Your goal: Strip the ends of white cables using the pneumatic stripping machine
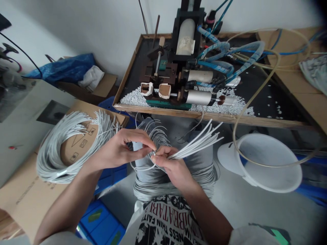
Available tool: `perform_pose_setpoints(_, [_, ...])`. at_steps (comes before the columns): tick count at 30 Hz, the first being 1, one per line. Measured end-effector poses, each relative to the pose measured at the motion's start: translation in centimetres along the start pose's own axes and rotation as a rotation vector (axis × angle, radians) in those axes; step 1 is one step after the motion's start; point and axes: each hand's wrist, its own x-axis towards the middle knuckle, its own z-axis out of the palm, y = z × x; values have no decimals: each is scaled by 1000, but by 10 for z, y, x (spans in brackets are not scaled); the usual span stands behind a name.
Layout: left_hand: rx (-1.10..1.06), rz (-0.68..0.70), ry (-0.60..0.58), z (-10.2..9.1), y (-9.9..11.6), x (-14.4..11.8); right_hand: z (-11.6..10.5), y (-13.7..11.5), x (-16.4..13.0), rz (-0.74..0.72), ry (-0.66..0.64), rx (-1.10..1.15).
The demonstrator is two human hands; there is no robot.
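Observation:
Over my lap, my right hand [173, 165] is closed around a bundle of white cables [196, 144], whose straight ends fan out to the right. Thumb and forefinger of my left hand [126, 148] pinch together right against the right fingertips, on what looks like the end of a single cable; the fingertips hide most of it. Behind the hands, loose cable ends [158, 134] curl upward. A thick coil of the same grey-white cable [150, 191] lies across my thighs.
Ahead, a bench with a wooden rim [217, 117] carries a pneumatic machine [168, 76] with cylinders, hoses and scattered white clippings [134, 97]. Another cable coil [49, 158] rests on cardboard [22, 197] at left. A white bucket [270, 185] stands at right, a hose [236, 136] looping over it.

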Motion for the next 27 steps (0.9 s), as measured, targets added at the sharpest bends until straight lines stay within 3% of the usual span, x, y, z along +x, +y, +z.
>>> perform_pose_setpoints(11, [8,-59,-15,-1,-6,-3,4,0,0,7,21,30])
perform_pose_setpoints(16, [-8,-94,-320,5,-16,-12,-3,2,1,-47,32,91])
perform_pose_setpoints(18, [1,-107,-377,7,-20,-17,-5,3,1,-81,47,137])
perform_pose_setpoints(20, [39,-98,-347,7,-23,-20,-4,6,0,-119,69,177])
perform_pose_setpoints(25, [288,-123,-14,10,-31,-3,12,35,-17,-119,137,297])
perform_pose_setpoints(27, [465,-97,52,18,-36,12,18,51,-25,-110,151,201])
